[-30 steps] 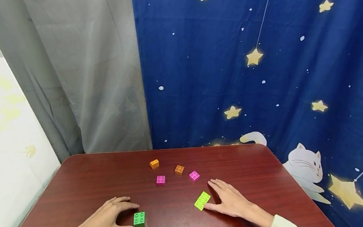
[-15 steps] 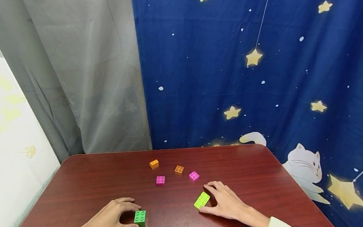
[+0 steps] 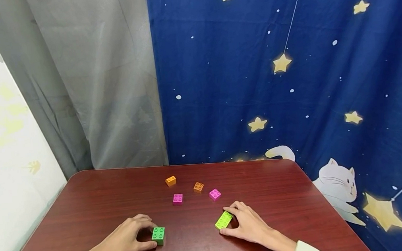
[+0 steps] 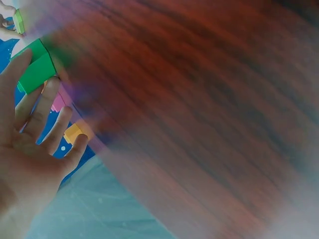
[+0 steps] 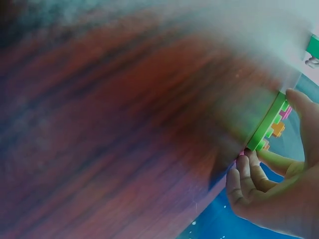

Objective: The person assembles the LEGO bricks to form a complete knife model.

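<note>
likely at grasp step. pinching green brick [image 3: 158, 236] with left hand [image 3: 129, 238], lime brick [image 3: 223, 220] end to end with right hand [image 3: 250, 225], well apart, toward near side of table [image 3: 103, 198]. can't tell about clearance under green brick. for next move: hold firm, maybe bring both together.

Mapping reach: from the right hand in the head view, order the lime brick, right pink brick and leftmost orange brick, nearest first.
1. Lime brick, pinched by the right hand.
2. Right pink brick, beyond the lime brick.
3. Leftmost orange brick, back left.
</note>
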`<state>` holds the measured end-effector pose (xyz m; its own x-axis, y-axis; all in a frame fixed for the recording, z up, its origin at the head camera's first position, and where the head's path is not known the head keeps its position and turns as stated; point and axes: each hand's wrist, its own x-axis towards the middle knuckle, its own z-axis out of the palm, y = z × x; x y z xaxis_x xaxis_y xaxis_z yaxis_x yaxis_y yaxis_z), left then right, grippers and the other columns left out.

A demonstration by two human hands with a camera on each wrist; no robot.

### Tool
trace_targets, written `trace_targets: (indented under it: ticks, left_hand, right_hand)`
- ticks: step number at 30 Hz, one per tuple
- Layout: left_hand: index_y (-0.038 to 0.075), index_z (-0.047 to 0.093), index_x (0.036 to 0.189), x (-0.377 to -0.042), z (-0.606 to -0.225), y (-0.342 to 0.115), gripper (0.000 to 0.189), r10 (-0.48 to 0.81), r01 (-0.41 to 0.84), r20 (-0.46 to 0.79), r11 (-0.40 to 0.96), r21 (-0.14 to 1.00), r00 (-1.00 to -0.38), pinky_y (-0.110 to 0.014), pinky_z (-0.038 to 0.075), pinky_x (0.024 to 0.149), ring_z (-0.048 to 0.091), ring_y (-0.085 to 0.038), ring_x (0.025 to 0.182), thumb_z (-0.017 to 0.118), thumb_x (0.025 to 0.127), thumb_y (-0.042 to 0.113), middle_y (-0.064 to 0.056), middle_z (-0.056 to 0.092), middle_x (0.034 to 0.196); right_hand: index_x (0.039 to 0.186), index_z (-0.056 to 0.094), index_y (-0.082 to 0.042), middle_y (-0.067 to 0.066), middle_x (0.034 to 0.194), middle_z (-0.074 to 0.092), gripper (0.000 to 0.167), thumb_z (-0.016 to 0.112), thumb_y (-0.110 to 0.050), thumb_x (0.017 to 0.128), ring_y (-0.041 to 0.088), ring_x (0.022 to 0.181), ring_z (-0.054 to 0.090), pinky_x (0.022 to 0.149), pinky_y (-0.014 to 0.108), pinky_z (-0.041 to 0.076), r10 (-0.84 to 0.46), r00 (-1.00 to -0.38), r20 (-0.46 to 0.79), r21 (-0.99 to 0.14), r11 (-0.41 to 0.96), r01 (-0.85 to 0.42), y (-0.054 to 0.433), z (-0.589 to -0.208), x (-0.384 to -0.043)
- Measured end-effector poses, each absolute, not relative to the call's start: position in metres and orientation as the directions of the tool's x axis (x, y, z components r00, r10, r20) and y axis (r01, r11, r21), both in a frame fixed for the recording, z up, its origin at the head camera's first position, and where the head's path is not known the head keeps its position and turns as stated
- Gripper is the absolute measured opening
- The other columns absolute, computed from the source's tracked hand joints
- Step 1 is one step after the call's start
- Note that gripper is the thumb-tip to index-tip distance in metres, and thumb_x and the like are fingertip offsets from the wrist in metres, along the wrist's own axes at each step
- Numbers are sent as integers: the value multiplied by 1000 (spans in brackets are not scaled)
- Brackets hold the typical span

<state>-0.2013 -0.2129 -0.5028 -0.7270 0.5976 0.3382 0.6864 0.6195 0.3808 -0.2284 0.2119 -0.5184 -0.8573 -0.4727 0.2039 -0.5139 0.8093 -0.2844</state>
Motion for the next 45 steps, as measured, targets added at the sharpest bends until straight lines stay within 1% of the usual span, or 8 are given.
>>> trace_targets:
  ticks: [9, 16, 26, 34, 37, 40, 42, 45]
  left_hand:
    - [28, 75, 107, -206, -501, -211, 27, 603, 686, 333, 584, 434, -724, -29, 54, 78, 62, -5, 96, 86, 86, 41, 18, 65, 104]
    - [26, 75, 107, -213, -500, -210, 28, 588, 659, 308, 602, 451, -748, -31, 55, 78, 62, -5, 94, 85, 87, 42, 17, 66, 105]
    - [27, 75, 109, -220, -498, -207, 31, 582, 636, 278, 606, 477, -764, -32, 54, 79, 61, -5, 95, 83, 87, 47, 18, 66, 105]
    - [28, 75, 109, -221, -500, -207, 33, 586, 654, 304, 601, 458, -751, -30, 54, 81, 62, -6, 97, 85, 85, 48, 20, 66, 104]
    - [28, 75, 108, -220, -499, -208, 31, 588, 650, 294, 596, 472, -753, -31, 54, 83, 63, -7, 99, 85, 86, 47, 20, 66, 104]
    - [28, 75, 107, -220, -499, -207, 28, 597, 648, 283, 581, 493, -751, -32, 55, 85, 64, -7, 100, 84, 87, 45, 19, 66, 104]
    - [27, 75, 106, -221, -500, -207, 27, 604, 649, 279, 569, 505, -746, -33, 55, 85, 63, -6, 100, 85, 87, 43, 19, 66, 104]
    - [27, 75, 106, -221, -500, -206, 25, 613, 648, 270, 554, 523, -742, -34, 56, 85, 63, -6, 100, 84, 88, 41, 19, 67, 103]
  right_hand:
    - [137, 68, -11, -8, 115, 62, 71, 80, -57, 83, 12, 107, 57, 92, 41, 50, -478, -853, 207, -273, 809, -520, 212, -517, -227]
    - [135, 68, -11, -6, 115, 63, 77, 82, -62, 79, 12, 105, 58, 92, 41, 52, -465, -859, 217, -285, 811, -511, 209, -516, -226]
    - [135, 68, -17, -8, 113, 61, 74, 79, -66, 81, 7, 92, 53, 73, 27, 48, -468, -863, 188, -343, 792, -504, 215, -510, -225]
    - [128, 71, -20, -13, 97, 57, 71, 78, -71, 79, 3, 80, 51, 64, 21, 43, -471, -862, 187, -352, 787, -506, 219, -507, -223]
    - [127, 72, -22, -12, 102, 59, 67, 79, -69, 80, 5, 88, 54, 69, 24, 47, -488, -854, 182, -338, 784, -520, 220, -507, -224]
    - [130, 70, -23, -11, 117, 61, 63, 79, -63, 83, 8, 105, 57, 83, 31, 53, -533, -826, 183, -334, 757, -562, 222, -508, -226]
    - [133, 68, -23, -11, 127, 60, 59, 79, -57, 87, 11, 116, 56, 94, 36, 53, -574, -798, 183, -339, 725, -599, 223, -510, -228]
    - [136, 67, -21, -10, 132, 61, 54, 79, -48, 91, 11, 120, 56, 99, 37, 51, -628, -759, 171, -358, 678, -642, 224, -511, -231]
